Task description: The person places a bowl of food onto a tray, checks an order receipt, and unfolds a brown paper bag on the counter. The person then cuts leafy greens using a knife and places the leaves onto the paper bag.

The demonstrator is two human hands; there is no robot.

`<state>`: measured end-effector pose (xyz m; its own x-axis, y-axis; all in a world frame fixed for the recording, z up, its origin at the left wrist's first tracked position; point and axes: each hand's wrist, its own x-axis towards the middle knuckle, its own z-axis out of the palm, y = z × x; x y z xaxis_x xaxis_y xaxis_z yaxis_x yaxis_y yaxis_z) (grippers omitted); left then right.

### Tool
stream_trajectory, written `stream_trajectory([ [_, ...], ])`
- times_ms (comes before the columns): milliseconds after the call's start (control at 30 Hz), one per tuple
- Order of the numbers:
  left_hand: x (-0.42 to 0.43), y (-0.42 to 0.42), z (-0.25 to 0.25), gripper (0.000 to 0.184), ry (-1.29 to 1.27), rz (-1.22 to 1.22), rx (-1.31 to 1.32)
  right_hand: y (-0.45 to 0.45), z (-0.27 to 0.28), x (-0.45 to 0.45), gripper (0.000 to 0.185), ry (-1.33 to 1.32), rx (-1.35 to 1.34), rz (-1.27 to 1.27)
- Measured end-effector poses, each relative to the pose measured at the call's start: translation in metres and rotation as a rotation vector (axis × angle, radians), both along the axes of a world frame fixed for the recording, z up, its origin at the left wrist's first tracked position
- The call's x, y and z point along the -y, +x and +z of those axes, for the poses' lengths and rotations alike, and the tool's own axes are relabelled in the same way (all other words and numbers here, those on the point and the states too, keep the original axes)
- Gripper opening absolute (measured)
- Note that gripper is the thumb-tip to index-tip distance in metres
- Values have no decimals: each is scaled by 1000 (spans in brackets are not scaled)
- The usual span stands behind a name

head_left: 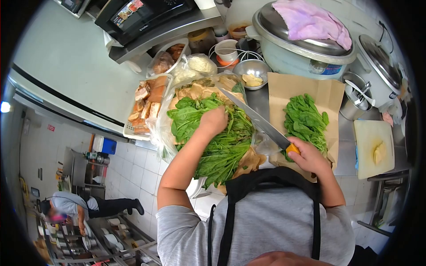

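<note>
My left hand (pixel 214 120) is closed on leafy greens (pixel 226 150) that lie in a large open plastic bag lined with brown paper. In my right hand (pixel 307 155) is the yellow handle of a large knife (pixel 262 122); its long blade points up and left, over the right side of the bag. Right of the knife, a smaller pile of greens (pixel 305 119) rests on a sheet of brown paper (pixel 277 88).
A basket of meat pieces (pixel 147 104) stands left of the bag. Behind are a metal bowl (pixel 252 73), a large lidded pot (pixel 284 53) and a microwave (pixel 142 20). A cutting board (pixel 372 150) lies at right. Another person (pixel 80 206) works at far lower left.
</note>
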<state>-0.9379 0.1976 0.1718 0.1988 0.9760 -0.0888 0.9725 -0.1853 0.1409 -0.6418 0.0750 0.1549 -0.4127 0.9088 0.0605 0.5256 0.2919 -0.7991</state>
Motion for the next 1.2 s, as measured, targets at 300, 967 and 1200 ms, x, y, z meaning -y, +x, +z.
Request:
stream_trajectory([
  [300, -1, 2, -29, 24, -188, 111, -181, 3, -3, 4, 37, -149, 253, 52],
  [967, -8, 12, -3, 24, -321, 55, -507, 1, 34, -4, 32, 428, 625, -100],
  [1200, 24, 15, 8, 24, -339, -31, -513, -9, 20, -25, 38, 354, 771, -143],
])
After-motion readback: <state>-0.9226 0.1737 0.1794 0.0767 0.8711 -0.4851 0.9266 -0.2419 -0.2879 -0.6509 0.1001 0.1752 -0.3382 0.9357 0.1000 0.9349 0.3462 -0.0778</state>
